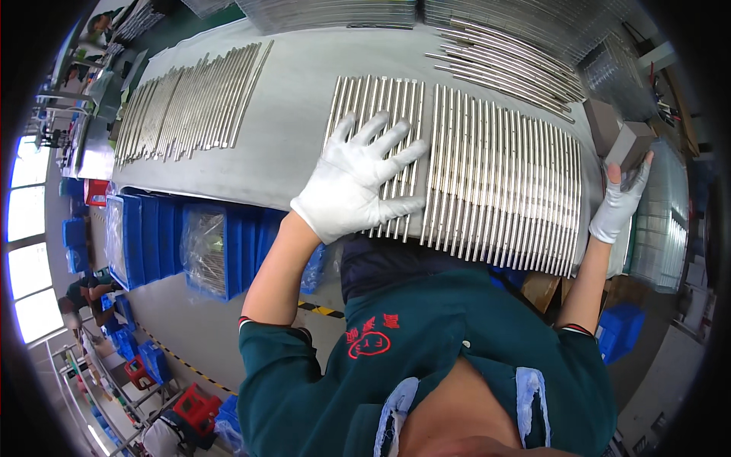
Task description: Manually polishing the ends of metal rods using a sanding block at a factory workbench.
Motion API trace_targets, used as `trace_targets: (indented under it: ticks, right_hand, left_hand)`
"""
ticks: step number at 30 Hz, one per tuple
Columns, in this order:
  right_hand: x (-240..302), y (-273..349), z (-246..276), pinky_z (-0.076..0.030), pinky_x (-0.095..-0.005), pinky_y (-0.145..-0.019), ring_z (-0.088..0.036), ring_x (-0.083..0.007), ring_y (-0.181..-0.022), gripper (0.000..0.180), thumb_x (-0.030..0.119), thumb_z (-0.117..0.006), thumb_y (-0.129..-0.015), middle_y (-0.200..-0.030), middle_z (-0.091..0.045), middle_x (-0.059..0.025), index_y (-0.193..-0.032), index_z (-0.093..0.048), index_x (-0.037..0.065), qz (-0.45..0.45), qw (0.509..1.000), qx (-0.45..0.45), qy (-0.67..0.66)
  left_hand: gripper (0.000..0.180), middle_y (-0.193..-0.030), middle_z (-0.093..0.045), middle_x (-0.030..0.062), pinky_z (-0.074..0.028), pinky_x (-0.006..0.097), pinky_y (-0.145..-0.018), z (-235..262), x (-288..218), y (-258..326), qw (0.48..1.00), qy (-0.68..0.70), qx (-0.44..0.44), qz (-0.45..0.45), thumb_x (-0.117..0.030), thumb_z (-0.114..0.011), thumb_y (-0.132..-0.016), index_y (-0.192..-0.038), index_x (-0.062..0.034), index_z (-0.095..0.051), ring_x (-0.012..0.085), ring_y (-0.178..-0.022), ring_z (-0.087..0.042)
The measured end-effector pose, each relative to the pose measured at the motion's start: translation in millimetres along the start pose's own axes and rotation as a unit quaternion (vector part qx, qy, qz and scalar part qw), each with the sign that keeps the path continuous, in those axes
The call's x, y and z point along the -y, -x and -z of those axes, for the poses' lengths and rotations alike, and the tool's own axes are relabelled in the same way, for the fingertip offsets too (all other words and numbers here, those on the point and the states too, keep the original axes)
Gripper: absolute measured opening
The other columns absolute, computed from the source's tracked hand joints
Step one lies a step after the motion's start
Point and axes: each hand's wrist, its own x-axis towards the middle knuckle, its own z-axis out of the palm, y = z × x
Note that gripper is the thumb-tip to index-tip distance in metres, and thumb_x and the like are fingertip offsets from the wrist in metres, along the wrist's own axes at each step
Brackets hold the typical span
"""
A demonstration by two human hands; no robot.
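My left hand (354, 186), in a white glove, lies flat with spread fingers on a small row of thin silver metal rods (378, 95). Beside it, to the right of a narrow gap, a wider row of similar rods (502, 175) lies side by side along the table's front edge. At the table's right end my right hand (617, 209), also gloved but with bare thumb and fingertip showing, grips a grey rectangular block (630, 145) between thumb and fingers. Part of that grip is hidden behind the block.
More rods (190, 103) lie at the left of the grey-covered table (293, 99), and a loose pile (510, 68) at the back right. Clear plastic trays (327, 11) are stacked behind. Blue bins (156, 240) stand below the front edge. Another person (91, 293) is at far left.
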Motion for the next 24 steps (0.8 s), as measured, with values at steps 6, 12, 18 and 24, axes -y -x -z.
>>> trace_targets:
  ticks: [6, 12, 18, 24]
  right_hand:
    - [-3.8, -0.3, -4.6, -0.028, -0.0326, -0.106, -0.037, -0.022, -0.126, 0.08, 0.029, -0.069, -0.083, -0.144, -0.032, -0.0141, -0.144, -0.024, 0.002, 0.022, 0.999, 0.016, 0.044]
    - [-1.1, -0.8, -5.7, -0.023, -0.0337, -0.108, -0.035, -0.0222, -0.128, 0.084, 0.022, -0.072, -0.081, -0.144, -0.031, -0.0124, -0.145, -0.021, 0.002, -0.003, 0.999, 0.032, 0.036]
    - [-1.2, -2.1, -7.4, -0.029, -0.0327, -0.105, -0.037, -0.0235, -0.126, 0.084, 0.037, -0.068, -0.083, -0.143, -0.033, -0.0159, -0.144, -0.023, 0.001, 0.014, 0.995, 0.032, 0.097]
    - [-2.7, -2.0, -4.9, -0.029, -0.0321, -0.105, -0.038, -0.0227, -0.126, 0.084, 0.037, -0.069, -0.082, -0.142, -0.034, -0.0152, -0.144, -0.024, 0.001, 0.023, 0.994, 0.029, 0.098]
  left_hand:
    - [0.063, -0.134, -0.045, 0.0171, -0.023, 0.056, -0.105, 9.7, 22.7, 27.3, 0.998, -0.016, 0.012, 0.065, -0.053, -0.058, -0.08, -0.131, -0.0174, -0.049, 0.0403, -0.127, -0.037]
    - [0.062, -0.13, -0.048, 0.0177, -0.026, 0.056, -0.103, 7.7, 18.1, 19.6, 0.999, -0.016, -0.001, 0.043, -0.05, -0.062, -0.077, -0.129, -0.0175, -0.05, 0.0417, -0.123, -0.04]
    - [0.064, -0.13, -0.047, 0.016, -0.025, 0.057, -0.103, -0.3, -6.2, 1.8, 0.999, 0.04, -0.005, 0.0, -0.051, -0.063, -0.075, -0.129, -0.018, -0.05, 0.0404, -0.121, -0.041]
    - [0.069, -0.131, -0.047, 0.0139, -0.026, 0.056, -0.103, -3.9, -12.5, -2.6, 0.997, 0.075, -0.003, -0.009, -0.05, -0.066, -0.072, -0.131, -0.0179, -0.047, 0.0385, -0.121, -0.041]
